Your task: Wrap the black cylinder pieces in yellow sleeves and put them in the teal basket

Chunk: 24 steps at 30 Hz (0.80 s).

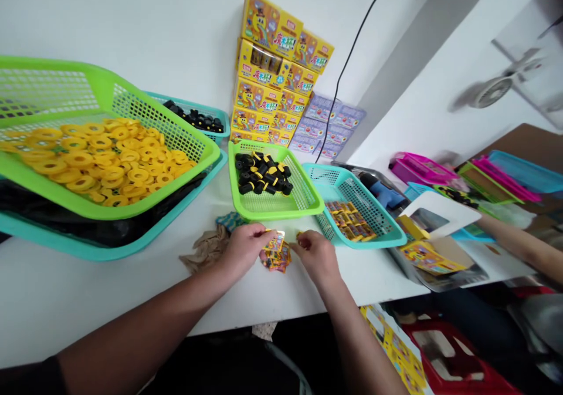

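Observation:
My left hand (243, 248) and my right hand (315, 254) meet over a small pile of yellow printed packets (277, 255) on the white table (88, 301). The left fingers pinch one packet (275, 239) lifted off the pile. The right fingers are curled at the pile's right edge, touching the packets. Just behind my hands stands a small green basket (281, 206) with black and yellow parts (263, 174) in it.
A big green basket (145, 113) of yellow rings (99, 157) rests tilted on a teal tray (109, 248) at left. A teal basket (365, 207) holds more packets. Yellow boxes (275, 72) are stacked at the wall. Another person's arm (519, 245) reaches in at right.

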{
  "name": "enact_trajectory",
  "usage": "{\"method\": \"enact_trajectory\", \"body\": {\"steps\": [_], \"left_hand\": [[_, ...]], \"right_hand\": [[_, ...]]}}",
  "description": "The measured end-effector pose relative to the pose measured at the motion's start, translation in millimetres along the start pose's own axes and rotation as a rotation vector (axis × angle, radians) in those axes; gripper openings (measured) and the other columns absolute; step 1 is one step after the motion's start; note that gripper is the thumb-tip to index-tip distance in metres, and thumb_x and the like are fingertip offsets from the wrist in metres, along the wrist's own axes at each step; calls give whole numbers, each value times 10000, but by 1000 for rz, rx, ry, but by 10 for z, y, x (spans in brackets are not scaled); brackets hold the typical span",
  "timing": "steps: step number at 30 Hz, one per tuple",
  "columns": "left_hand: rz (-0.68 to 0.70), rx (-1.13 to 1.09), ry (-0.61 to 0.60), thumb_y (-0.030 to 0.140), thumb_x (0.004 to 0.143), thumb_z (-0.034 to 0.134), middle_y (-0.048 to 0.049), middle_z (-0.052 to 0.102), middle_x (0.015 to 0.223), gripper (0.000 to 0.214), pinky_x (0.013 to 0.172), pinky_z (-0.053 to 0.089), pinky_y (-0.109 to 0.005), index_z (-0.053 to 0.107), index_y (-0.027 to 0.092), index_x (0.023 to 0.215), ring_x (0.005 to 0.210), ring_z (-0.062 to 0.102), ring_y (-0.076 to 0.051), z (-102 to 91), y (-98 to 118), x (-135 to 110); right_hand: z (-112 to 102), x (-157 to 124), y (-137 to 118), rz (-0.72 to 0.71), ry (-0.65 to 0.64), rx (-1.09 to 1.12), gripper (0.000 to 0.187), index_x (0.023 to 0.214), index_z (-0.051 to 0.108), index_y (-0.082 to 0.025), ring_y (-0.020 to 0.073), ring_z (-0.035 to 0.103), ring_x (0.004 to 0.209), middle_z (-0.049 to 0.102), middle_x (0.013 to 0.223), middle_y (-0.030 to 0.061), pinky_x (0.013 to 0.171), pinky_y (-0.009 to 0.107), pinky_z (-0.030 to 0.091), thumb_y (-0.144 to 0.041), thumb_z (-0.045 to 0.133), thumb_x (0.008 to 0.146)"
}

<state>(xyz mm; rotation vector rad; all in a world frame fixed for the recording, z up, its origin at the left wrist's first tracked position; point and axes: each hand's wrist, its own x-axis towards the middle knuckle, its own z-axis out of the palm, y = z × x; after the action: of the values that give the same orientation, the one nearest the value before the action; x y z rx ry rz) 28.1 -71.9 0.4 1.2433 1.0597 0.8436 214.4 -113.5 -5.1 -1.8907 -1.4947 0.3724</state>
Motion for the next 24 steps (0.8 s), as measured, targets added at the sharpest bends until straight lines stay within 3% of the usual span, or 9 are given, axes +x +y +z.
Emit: {"method": "enact_trajectory", "body": {"steps": [4, 6, 7, 9, 12, 14, 18, 24], "left_hand": [[-98, -161, -46, 359, 744, 611, 17, 509, 451, 227, 331, 233, -199, 595, 145, 668, 369, 475, -109, 26, 21, -31], [-102, -187, -94, 346, 737, 609, 6, 532, 467, 210, 335, 259, -190, 606, 141, 689, 400, 510, -119, 33, 31, -41], [-98, -177, -114, 348, 739, 609, -2, 547, 478, 214, 337, 265, -188, 613, 139, 696, 412, 520, -121, 37, 33, -45], [-84, -131, -145, 359, 749, 615, -11, 569, 495, 227, 341, 267, -185, 616, 141, 687, 420, 527, -121, 47, 28, -48], [-87, -46, -168, 349, 767, 626, -7, 568, 475, 241, 345, 272, -190, 604, 150, 633, 390, 498, -112, 64, 8, -50], [-100, -13, -158, 335, 773, 641, -4, 567, 456, 250, 342, 265, -195, 595, 153, 608, 361, 465, -104, 73, 2, -51], [-124, -65, -115, 276, 715, 723, 7, 576, 452, 263, 343, 242, -192, 543, 161, 562, 363, 489, -106, 74, 50, -60], [-82, -117, -128, 277, 685, 741, 18, 567, 446, 262, 342, 243, -185, 537, 159, 571, 348, 468, -93, 70, 96, -88]], "right_hand": [[-267, 244, -219, -155, 263, -94, 249, 706, 625, -186, 153, 553, 600, 606, 669, 21, 604, 273, 436, -403, 596, 826], [-342, 562, -381, -218, 286, -311, 233, 754, 639, -177, 161, 590, 688, 636, 755, 42, 678, 274, 452, -376, 580, 860], [-341, 759, -460, -229, 213, -455, 210, 818, 656, -172, 170, 613, 758, 659, 833, 58, 725, 275, 459, -356, 573, 875], [-260, 1181, -592, -190, -51, -779, 222, 996, 669, -164, 199, 634, 931, 672, 1033, 100, 811, 283, 464, -319, 540, 903], [-15, 1711, -704, -165, -242, -900, 298, 1073, 681, -135, 256, 649, 997, 668, 1124, 157, 795, 290, 487, -248, 675, 798], [141, 1913, -729, -182, -330, -935, 354, 1076, 689, -129, 274, 652, 1011, 674, 1125, 168, 794, 290, 500, -214, 735, 735], [279, 1987, -704, -206, -456, -986, 348, 1094, 674, -112, 254, 647, 1039, 683, 1117, 152, 853, 336, 520, -235, 732, 773], [273, 1829, -642, -165, -521, -969, 274, 1027, 684, -100, 246, 653, 1024, 697, 1071, 136, 895, 412, 520, -258, 717, 805]]}}
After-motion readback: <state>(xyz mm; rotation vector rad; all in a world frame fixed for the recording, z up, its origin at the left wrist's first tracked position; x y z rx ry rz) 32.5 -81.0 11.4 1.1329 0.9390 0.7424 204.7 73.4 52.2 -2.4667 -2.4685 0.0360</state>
